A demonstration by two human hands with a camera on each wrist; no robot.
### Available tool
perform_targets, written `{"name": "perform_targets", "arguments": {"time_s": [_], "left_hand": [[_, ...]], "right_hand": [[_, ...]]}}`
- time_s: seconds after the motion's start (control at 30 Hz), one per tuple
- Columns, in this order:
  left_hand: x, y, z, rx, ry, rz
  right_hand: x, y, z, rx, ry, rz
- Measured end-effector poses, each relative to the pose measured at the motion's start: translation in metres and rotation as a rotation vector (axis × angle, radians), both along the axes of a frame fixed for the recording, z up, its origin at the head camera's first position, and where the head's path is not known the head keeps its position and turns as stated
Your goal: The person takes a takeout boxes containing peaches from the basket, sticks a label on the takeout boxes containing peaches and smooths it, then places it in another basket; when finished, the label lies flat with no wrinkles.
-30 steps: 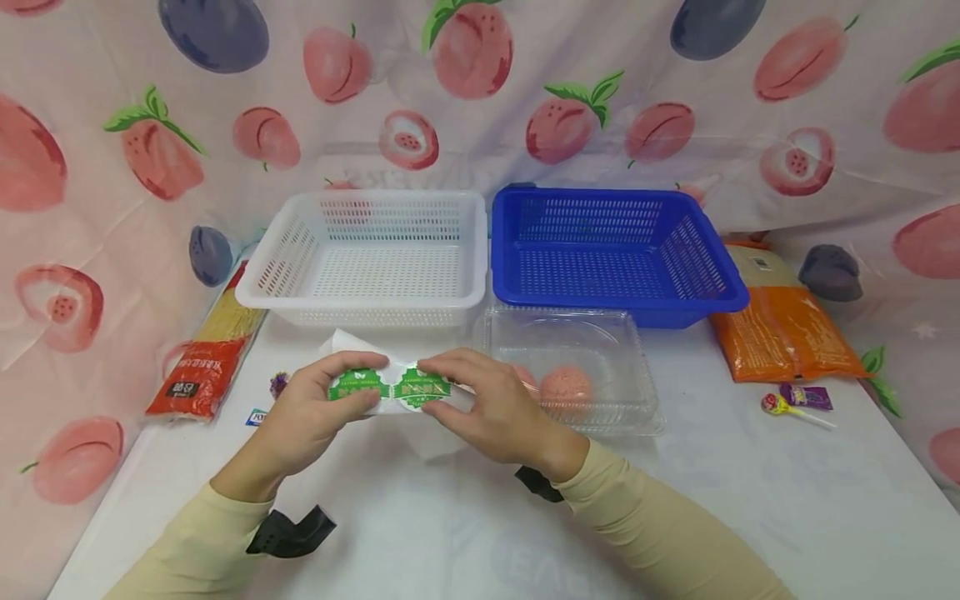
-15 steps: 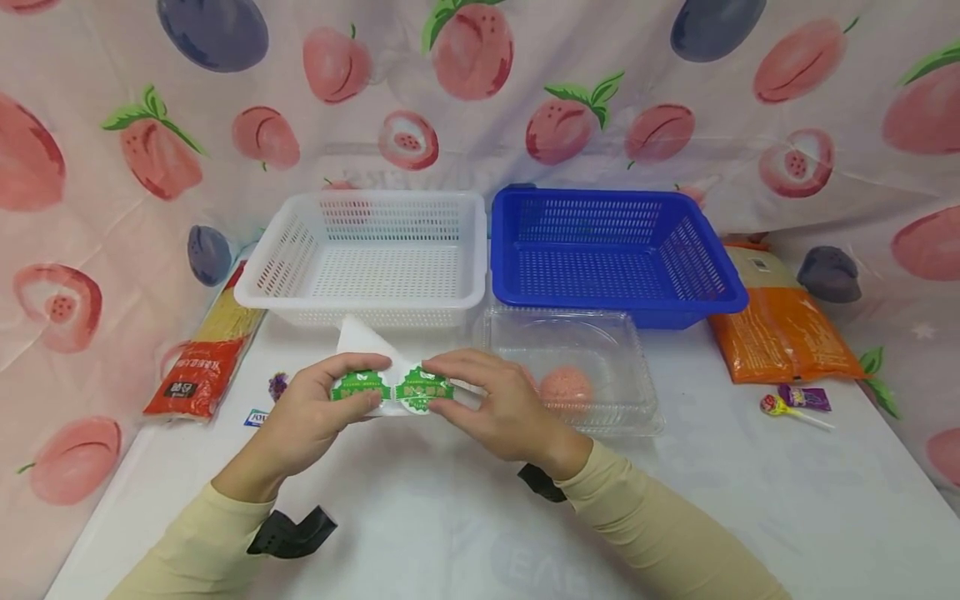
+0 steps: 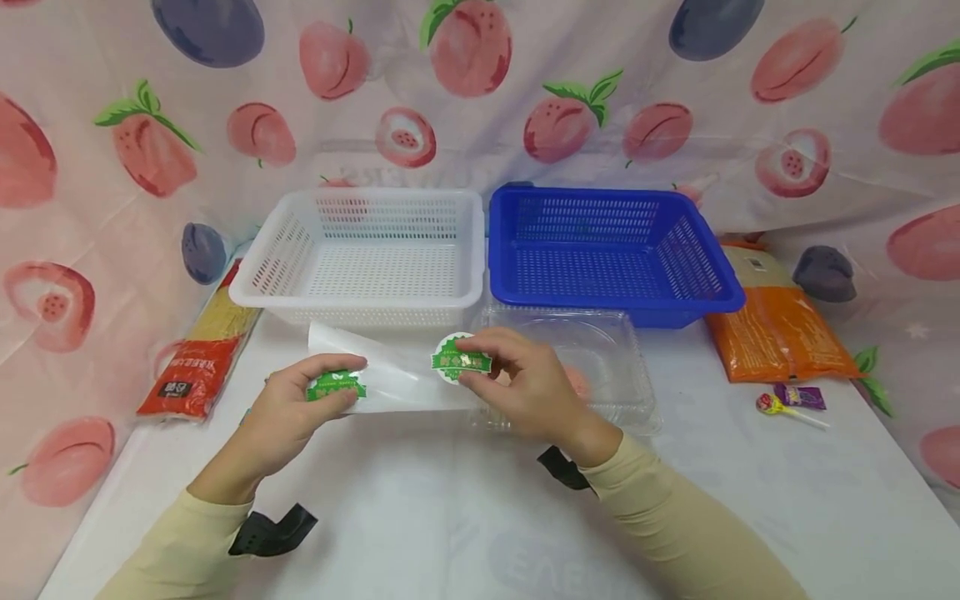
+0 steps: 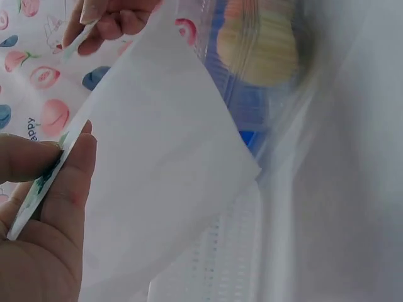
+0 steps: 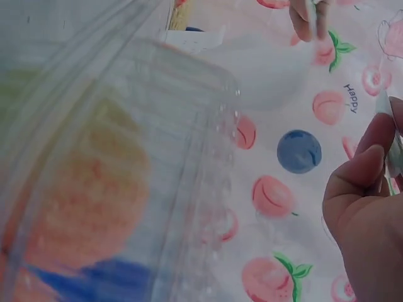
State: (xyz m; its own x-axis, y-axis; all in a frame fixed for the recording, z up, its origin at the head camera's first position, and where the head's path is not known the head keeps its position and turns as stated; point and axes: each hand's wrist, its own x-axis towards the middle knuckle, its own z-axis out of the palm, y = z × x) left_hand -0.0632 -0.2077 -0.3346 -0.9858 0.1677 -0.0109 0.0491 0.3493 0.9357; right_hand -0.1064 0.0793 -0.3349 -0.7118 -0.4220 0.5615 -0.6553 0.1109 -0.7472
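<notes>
My left hand (image 3: 288, 412) pinches a white sticker backing sheet (image 3: 401, 379) between thumb and fingers, right over a green label (image 3: 321, 388) at its left end. The sheet's top left corner curls up. To the right of it, my right hand (image 3: 536, 392) pinches a round green-and-white sticker (image 3: 447, 360) by its right side, the sticker overlapping the sheet's upper right part in the head view. In the left wrist view the sheet (image 4: 151, 145) shows its blank white face. Below and behind my right hand stands a clear plastic clamshell box (image 3: 611, 358) with pinkish round items, partly hidden.
A white basket (image 3: 360, 312) and a blue basket (image 3: 615, 298) stand side by side at the back. A red-and-yellow packet (image 3: 195, 367) lies left, an orange bag (image 3: 787, 333) right. Near the bag are a lollipop (image 3: 787, 410) and a small purple packet (image 3: 802, 396).
My hands have moved apart, the right one up and rightward with the round sticker, the left one slightly left with the sheet. The two green labels, side by side before, are now separated.
</notes>
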Motion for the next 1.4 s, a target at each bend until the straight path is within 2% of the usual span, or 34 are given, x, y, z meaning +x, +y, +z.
{"name": "perform_targets", "arguments": {"time_s": [0.13,0.33,0.53,0.8,1.03,1.23,1.4], "left_hand": [[-0.003,-0.005,-0.003,-0.055,0.017,0.023],[-0.008,-0.010,-0.007,-0.096,0.014,0.045],[-0.014,-0.012,-0.009,-0.119,-0.006,0.056],[-0.018,-0.012,-0.012,-0.114,-0.015,0.046],[-0.018,-0.010,-0.018,-0.066,-0.021,0.014],[-0.020,-0.015,-0.029,-0.026,-0.040,-0.001],[-0.023,-0.025,-0.042,-0.019,-0.109,0.016]], "right_hand": [[-0.002,0.007,0.002,0.016,-0.011,-0.017],[-0.004,0.013,0.003,-0.007,-0.127,-0.012],[-0.005,0.019,0.001,0.002,-0.135,-0.072],[-0.007,0.029,0.003,0.029,-0.232,-0.147],[-0.011,0.042,0.002,0.080,-0.250,-0.173],[-0.017,0.059,0.004,0.153,-0.314,-0.198],[-0.024,0.075,0.007,0.244,-0.358,-0.230]]}}
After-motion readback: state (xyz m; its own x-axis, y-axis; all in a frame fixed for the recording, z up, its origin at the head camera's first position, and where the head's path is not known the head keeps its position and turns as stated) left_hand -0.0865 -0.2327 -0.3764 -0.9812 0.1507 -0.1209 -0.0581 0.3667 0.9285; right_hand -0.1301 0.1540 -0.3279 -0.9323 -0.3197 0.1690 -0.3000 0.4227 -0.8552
